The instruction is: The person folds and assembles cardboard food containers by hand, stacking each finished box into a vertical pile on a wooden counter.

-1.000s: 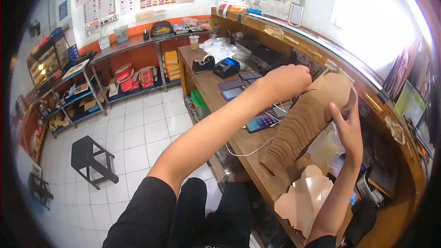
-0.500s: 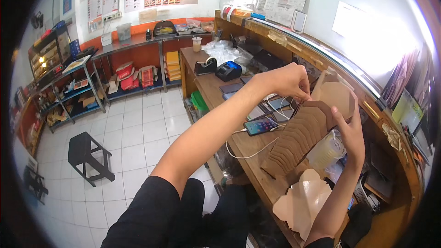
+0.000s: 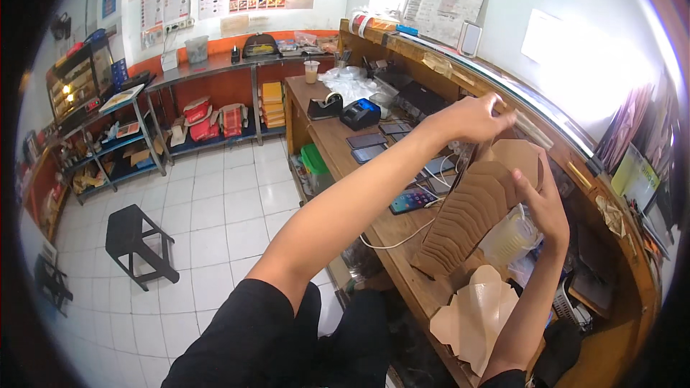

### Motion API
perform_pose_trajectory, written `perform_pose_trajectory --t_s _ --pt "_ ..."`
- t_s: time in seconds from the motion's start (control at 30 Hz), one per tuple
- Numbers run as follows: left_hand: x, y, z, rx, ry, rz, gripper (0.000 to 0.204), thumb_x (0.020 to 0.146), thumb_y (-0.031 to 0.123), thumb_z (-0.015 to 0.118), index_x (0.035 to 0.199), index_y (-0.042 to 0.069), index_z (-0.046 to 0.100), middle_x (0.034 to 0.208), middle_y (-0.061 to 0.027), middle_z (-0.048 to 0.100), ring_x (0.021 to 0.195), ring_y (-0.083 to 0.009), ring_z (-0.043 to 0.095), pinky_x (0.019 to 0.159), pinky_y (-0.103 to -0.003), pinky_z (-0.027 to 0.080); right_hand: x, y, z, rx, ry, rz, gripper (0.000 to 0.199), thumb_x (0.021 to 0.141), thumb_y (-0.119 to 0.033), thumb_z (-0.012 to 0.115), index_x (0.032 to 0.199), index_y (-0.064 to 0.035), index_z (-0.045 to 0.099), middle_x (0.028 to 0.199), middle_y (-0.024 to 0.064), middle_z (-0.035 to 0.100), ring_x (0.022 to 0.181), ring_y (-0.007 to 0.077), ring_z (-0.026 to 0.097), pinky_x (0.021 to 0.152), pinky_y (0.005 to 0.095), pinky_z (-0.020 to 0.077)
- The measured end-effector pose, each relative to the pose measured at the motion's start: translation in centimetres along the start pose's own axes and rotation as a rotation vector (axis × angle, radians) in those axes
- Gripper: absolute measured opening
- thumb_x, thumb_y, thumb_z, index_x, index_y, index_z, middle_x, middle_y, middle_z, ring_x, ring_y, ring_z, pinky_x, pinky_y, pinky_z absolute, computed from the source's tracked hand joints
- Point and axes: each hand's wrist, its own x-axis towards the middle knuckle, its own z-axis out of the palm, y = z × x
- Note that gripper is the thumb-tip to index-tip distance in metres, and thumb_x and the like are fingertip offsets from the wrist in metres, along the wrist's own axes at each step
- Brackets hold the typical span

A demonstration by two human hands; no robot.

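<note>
A brown paper takeaway box (image 3: 519, 154), partly folded up, stands at the far end of a slanting row of nested boxes (image 3: 460, 219). My right hand (image 3: 544, 205) grips its near side, thumb in front and the other fingers mostly hidden behind. Reaching across from the left, my left hand (image 3: 478, 118) has its fingers closed at the box's upper edge, by a pale flap (image 3: 533, 131). The fingertips' exact hold is partly hidden. Below the row, an unfolded box blank (image 3: 478, 312) lies on the wooden desk (image 3: 384, 226), shiny side up.
Phones (image 3: 413, 200) with white cables lie left of the boxes. Clear plastic containers (image 3: 509, 236) sit right of the row. Farther back are a tape dispenser (image 3: 327, 104), a card machine (image 3: 360, 113) and a drink cup (image 3: 311, 72). A black stool (image 3: 139, 244) stands on the tiled floor.
My left hand has moved up and to the right along the box's top, and the pale flap has tilted away. My right hand keeps its grip, almost unmoved.
</note>
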Motion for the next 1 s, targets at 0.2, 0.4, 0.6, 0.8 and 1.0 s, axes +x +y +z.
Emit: perform_pose_trajectory --t_s 0.2,0.4,0.6,0.8,1.0 --pt "0.7 0.0 -0.6 -0.089 -0.272 -0.089 0.054 0.087 0.016 0.075 0.137 0.000 0.059 0.108 -0.0167 0.072 0.098 -0.0211 0.071 0.078 -0.035 0.061 0.1 0.2 -0.2 0.076 0.144 0.130 0.054 0.108 -0.054 0.054 0.134 -0.0060 0.051 0.123 0.0164 0.063 0.114 0.0270 0.059 0.102 0.0399 0.0464" --pt "-0.8 0.6 -1.8 -0.064 -0.457 -0.171 0.052 0.083 0.016 0.082 0.129 -0.002 0.065 0.098 -0.0069 0.071 0.081 -0.0140 0.067 0.072 -0.028 0.058 1.4 1.0 0.8 0.178 0.249 0.291 0.053 0.104 -0.052 0.060 0.129 -0.0060 0.052 0.107 0.0142 0.064 0.096 0.0229 0.061 0.087 0.0374 0.0507" --pt "-0.4 1.8 -1.1 0.145 -0.577 -0.232 0.047 0.081 0.023 0.082 0.121 0.001 0.074 0.097 -0.0108 0.076 0.083 -0.0163 0.070 0.071 -0.031 0.056 0.5 2.3 -1.1 0.073 0.057 0.316 0.050 0.100 -0.046 0.066 0.131 -0.0083 0.053 0.110 0.0150 0.065 0.101 0.0243 0.062 0.092 0.0375 0.0504" --pt "1.0 2.6 0.0 0.495 -0.605 -0.142 0.039 0.081 0.027 0.077 0.107 -0.002 0.080 0.089 -0.0147 0.078 0.081 -0.0195 0.073 0.075 -0.033 0.058 0.0 3.0 -2.0 0.059 -0.093 0.246 0.051 0.101 -0.045 0.064 0.135 -0.0095 0.050 0.118 0.0149 0.065 0.106 0.0242 0.061 0.096 0.0381 0.0495" --pt "0.6 2.0 0.8 0.343 -0.589 -0.164 0.039 0.087 0.028 0.073 0.112 -0.003 0.078 0.091 -0.0134 0.079 0.079 -0.0205 0.073 0.074 -0.035 0.059 -0.6 3.4 -2.3 0.068 -0.145 0.308 0.050 0.100 -0.043 0.065 0.135 -0.0110 0.050 0.118 0.0094 0.064 0.105 0.0233 0.059 0.096 0.0377 0.0493"
